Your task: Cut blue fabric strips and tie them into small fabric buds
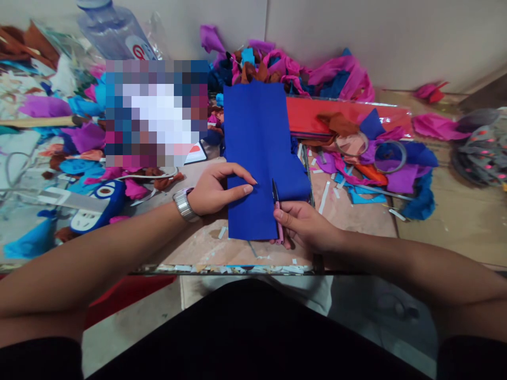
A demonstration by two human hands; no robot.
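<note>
A dark blue sheet of paper lies lengthwise before me, with a slit running up from its near edge on the right side. My right hand is closed round a pair of pink-handled scissors. Their dark blade rests on the sheet, and the cut strip bends off to the right of it. My left hand grips the sheet's left edge, thumb on top and the fingers partly hidden.
Crumpled coloured paper scraps heap along the back. Tape rolls lie to the right, near a red paper pack. A plastic bottle stands back left, and a blue-and-white power strip with cables lies left.
</note>
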